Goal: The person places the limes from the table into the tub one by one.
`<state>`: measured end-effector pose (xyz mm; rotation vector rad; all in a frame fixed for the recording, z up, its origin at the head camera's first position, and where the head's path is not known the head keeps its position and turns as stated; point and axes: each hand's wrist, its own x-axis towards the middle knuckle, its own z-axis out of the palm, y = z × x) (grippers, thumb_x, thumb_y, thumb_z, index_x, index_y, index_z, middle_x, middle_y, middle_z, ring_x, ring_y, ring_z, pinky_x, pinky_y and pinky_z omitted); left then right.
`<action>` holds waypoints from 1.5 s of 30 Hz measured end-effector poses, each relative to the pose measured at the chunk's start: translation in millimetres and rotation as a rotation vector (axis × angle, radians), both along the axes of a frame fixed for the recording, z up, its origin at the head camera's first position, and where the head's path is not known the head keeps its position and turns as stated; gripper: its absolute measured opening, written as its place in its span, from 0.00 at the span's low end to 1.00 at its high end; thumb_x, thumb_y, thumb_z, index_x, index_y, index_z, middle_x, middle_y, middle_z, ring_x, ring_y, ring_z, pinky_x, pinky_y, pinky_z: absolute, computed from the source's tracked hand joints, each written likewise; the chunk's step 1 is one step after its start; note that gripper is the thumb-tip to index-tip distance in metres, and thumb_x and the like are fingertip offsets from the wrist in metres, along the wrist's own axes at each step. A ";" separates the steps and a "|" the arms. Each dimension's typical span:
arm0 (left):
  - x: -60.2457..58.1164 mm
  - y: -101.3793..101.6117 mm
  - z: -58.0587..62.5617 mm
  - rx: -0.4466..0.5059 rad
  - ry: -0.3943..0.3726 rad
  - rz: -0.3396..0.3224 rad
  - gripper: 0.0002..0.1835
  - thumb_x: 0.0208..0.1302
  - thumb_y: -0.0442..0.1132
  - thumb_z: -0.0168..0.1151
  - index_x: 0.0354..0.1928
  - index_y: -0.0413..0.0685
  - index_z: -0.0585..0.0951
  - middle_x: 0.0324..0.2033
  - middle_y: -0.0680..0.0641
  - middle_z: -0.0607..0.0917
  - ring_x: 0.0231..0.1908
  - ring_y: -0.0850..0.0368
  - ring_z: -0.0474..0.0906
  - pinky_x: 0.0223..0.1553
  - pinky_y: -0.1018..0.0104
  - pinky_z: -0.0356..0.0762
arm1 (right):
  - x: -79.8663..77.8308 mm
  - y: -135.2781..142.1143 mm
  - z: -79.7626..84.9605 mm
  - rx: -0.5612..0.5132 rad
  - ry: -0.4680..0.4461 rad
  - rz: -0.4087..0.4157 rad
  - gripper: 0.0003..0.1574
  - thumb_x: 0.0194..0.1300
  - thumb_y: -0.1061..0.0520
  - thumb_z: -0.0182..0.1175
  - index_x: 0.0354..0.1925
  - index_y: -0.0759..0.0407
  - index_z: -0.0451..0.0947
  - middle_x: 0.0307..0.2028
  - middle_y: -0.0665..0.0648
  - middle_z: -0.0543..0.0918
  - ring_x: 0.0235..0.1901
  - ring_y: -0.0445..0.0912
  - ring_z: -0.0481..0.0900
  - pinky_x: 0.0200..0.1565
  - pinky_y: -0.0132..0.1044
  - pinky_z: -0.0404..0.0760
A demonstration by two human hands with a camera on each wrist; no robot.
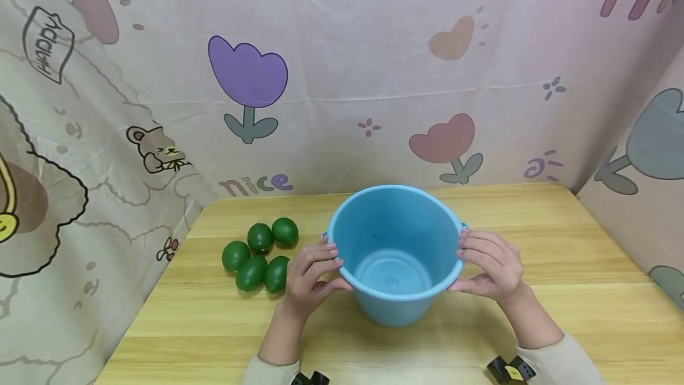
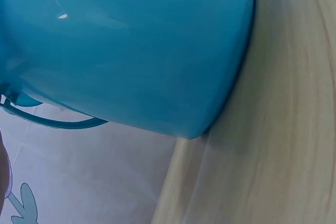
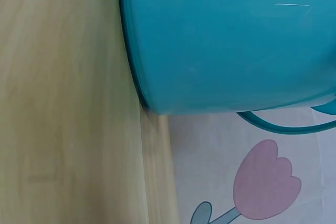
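Two pale sleeves (image 1: 563, 364) are lying nearest the camera at the bottom edge, each with a black wrist device (image 1: 510, 370) sitting by it. From the left, a printed cloth backdrop (image 1: 342, 28) is meeting the slanting left edge of the wooden table (image 1: 176, 319). Near that side, five green oval fruits (image 1: 251, 273) are lying in a loose cluster, two behind and three nearer, the rightmost front one resting just beside the left hand (image 1: 309, 275). That hand is gripping the left of a blue bucket (image 1: 395, 316), its fingers curling at the rim and its thumb pressing lower on the near side. The one bucket is standing upright at mid-table, its mouth facing up and its round inner floor showing; one curved handle (image 2: 63, 124) is hanging on the backdrop side. The right hand (image 1: 494, 263) is gripping the opposite rim, fingers together on the edge, thumb below. Beyond it, table surface is stretching to the right edge, while a narrower strip is running between bucket and backdrop.
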<state>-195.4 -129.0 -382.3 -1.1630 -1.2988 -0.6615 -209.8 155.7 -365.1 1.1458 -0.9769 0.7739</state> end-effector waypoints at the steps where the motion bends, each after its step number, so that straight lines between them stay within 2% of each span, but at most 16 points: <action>1: -0.1 0.6 0.0 0.003 0.003 0.001 0.22 0.56 0.51 0.63 0.26 0.34 0.79 0.27 0.39 0.79 0.30 0.46 0.79 0.48 0.60 0.79 | -0.1 0.1 0.2 -0.001 -0.002 0.002 0.34 0.51 0.39 0.69 0.17 0.69 0.75 0.18 0.64 0.79 0.23 0.52 0.79 0.45 0.36 0.82; 7: -1.1 6.3 -1.7 0.024 0.023 0.027 0.22 0.57 0.51 0.63 0.27 0.34 0.79 0.27 0.38 0.79 0.31 0.45 0.79 0.48 0.59 0.80 | -1.2 1.6 2.4 -0.003 -0.005 0.013 0.34 0.51 0.39 0.69 0.17 0.69 0.74 0.17 0.64 0.77 0.22 0.52 0.77 0.45 0.36 0.82; 13: -1.8 1.5 -4.7 -0.017 -0.016 -0.023 0.21 0.55 0.49 0.67 0.29 0.33 0.80 0.29 0.37 0.80 0.35 0.45 0.80 0.49 0.57 0.79 | -0.3 1.7 1.1 -0.010 -0.004 0.014 0.34 0.52 0.39 0.69 0.17 0.69 0.74 0.18 0.64 0.78 0.23 0.52 0.78 0.45 0.36 0.82; 16: -1.3 -3.4 -2.2 -0.052 -0.036 -0.055 0.21 0.54 0.48 0.68 0.30 0.32 0.80 0.30 0.36 0.80 0.36 0.45 0.80 0.48 0.56 0.80 | 0.6 1.4 0.5 -0.002 -0.009 0.015 0.34 0.51 0.40 0.69 0.17 0.69 0.75 0.18 0.64 0.78 0.22 0.52 0.78 0.45 0.36 0.82; 19: -1.7 -8.3 2.3 -0.097 -0.041 -0.059 0.21 0.55 0.49 0.69 0.31 0.33 0.80 0.30 0.37 0.81 0.36 0.46 0.81 0.47 0.57 0.80 | 1.1 0.5 0.8 0.003 -0.011 0.013 0.33 0.51 0.40 0.69 0.17 0.69 0.75 0.18 0.64 0.78 0.22 0.52 0.78 0.45 0.36 0.82; 26: -3.3 -16.3 5.0 -0.164 -0.013 0.004 0.23 0.56 0.52 0.67 0.33 0.35 0.81 0.30 0.38 0.83 0.34 0.46 0.82 0.45 0.58 0.81 | 0.9 -0.9 0.5 0.015 -0.009 0.016 0.33 0.51 0.40 0.69 0.17 0.69 0.75 0.18 0.64 0.79 0.23 0.52 0.79 0.45 0.37 0.82; 34: -5.0 -19.2 -1.6 -0.147 -0.021 0.072 0.23 0.57 0.54 0.66 0.34 0.37 0.82 0.33 0.39 0.84 0.37 0.43 0.81 0.56 0.51 0.73 | 1.5 1.3 -0.7 0.018 -0.012 0.005 0.33 0.51 0.40 0.69 0.18 0.69 0.76 0.18 0.65 0.79 0.22 0.52 0.78 0.45 0.37 0.82; 41: 1.5 -27.2 1.1 -0.188 -0.037 0.184 0.24 0.58 0.56 0.65 0.38 0.39 0.82 0.38 0.38 0.84 0.39 0.43 0.82 0.52 0.51 0.77 | 2.3 0.6 0.5 0.022 -0.012 -0.001 0.33 0.52 0.39 0.69 0.18 0.69 0.76 0.18 0.64 0.79 0.22 0.52 0.78 0.45 0.37 0.82; 45: 6.0 -32.4 4.4 -0.205 -0.032 0.222 0.27 0.57 0.58 0.65 0.41 0.38 0.82 0.39 0.37 0.84 0.40 0.43 0.82 0.54 0.54 0.76 | 2.4 -0.5 1.2 0.019 -0.011 0.003 0.33 0.52 0.40 0.69 0.18 0.69 0.76 0.18 0.64 0.79 0.22 0.52 0.78 0.45 0.37 0.82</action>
